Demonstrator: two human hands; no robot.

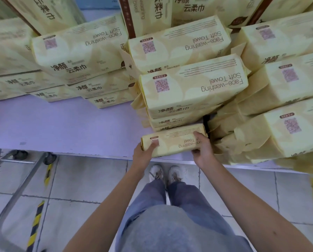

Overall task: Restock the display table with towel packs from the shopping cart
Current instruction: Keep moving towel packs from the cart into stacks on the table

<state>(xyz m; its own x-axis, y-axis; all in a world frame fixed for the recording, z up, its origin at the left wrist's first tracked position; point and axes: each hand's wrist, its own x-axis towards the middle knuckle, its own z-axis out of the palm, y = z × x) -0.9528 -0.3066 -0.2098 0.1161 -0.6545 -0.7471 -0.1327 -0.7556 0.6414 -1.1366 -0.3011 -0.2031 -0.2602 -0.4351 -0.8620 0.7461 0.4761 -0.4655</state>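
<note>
Both hands hold a face-washing soft towel pack at the near edge of the display table.

The left hand is curled round the pack's left end with its thumb on top, and the right hand wraps the right end with its fingers over the printed face. The pack lies flat, just in front of the centre stack, whose upper packs overhang toward the person. To the right, a slumped pile of tilted packs crowds close. Pushing the pack in hard could nudge that leaning stack or pile into sliding. Left this near the rim, it could tip to the floor. The shopping cart stands to the left.
</note>
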